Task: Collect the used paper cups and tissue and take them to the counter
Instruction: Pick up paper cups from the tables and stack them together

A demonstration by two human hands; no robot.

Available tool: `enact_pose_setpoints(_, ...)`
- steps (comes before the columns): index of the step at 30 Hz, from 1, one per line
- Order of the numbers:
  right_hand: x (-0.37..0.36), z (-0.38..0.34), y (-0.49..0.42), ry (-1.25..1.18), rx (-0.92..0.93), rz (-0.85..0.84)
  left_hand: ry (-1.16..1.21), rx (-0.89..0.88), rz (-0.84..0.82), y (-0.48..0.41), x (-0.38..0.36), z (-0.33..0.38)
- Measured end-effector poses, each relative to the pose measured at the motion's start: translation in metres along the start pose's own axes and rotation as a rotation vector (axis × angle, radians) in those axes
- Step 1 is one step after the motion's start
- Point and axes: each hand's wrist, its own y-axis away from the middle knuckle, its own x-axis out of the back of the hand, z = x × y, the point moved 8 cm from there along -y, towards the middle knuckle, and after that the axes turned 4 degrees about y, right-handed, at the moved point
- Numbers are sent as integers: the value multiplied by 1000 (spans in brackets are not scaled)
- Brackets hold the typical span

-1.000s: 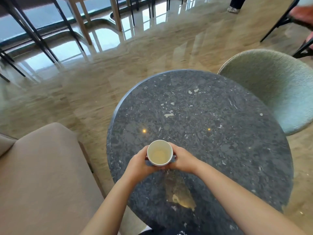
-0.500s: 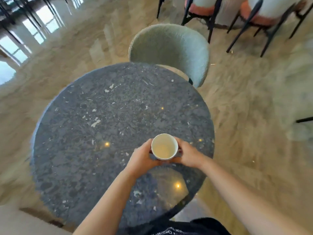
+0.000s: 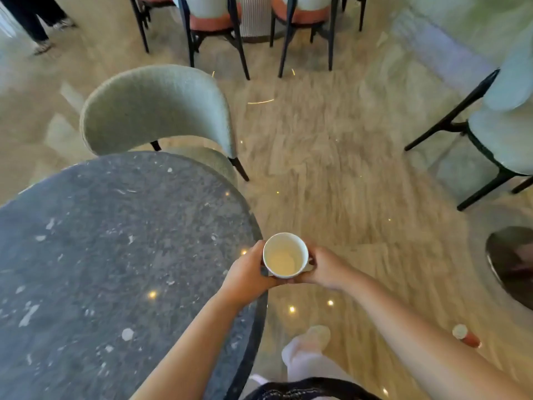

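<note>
A white paper cup, seen from above with a pale inside, is held upright between both hands. My left hand wraps its left side and my right hand its right side. The cup hangs just past the right edge of the round dark stone table, over the floor. What is under the cup, and any tissue, is hidden by my fingers.
A grey-green upholstered chair stands behind the table. Black-legged chairs line the back, another chair is at right. A dark round object and a small red-white thing lie on the floor at right. A person's legs show at top left.
The view has swung right and the cup, still in both hands, has moved from over the table to beyond its right edge. My foot now shows below.
</note>
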Motion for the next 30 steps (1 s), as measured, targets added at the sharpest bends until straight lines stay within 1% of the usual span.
enact_pose_setpoints(3, 50, 21, 12, -12, -23, 81, -13, -44, -67, -31, -34, 37)
enact_pose_setpoints(6, 97, 51, 28, -46, -76, 167, -76, -96, -147, -61, -75, 73)
enact_pose_setpoints(11, 168, 107, 66, -127, -162, 319, -129, -148, -311, -101, -157, 125)
enact_pose_setpoints(18, 231, 174, 145, -241, -272, 528, -207, -190, -559, -121, -275, 179)
enact_pose_setpoints(22, 263, 204, 189, -298, -320, 682, -220, -253, -736, -126, -338, 218)
enact_pose_setpoints(26, 289, 228, 214, -353, -362, 782, -240, -313, -838, -135, -383, 252)
enact_pose_setpoints(30, 328, 257, 221, -346, -412, 887, -254, -379, -928, -159, -425, 287)
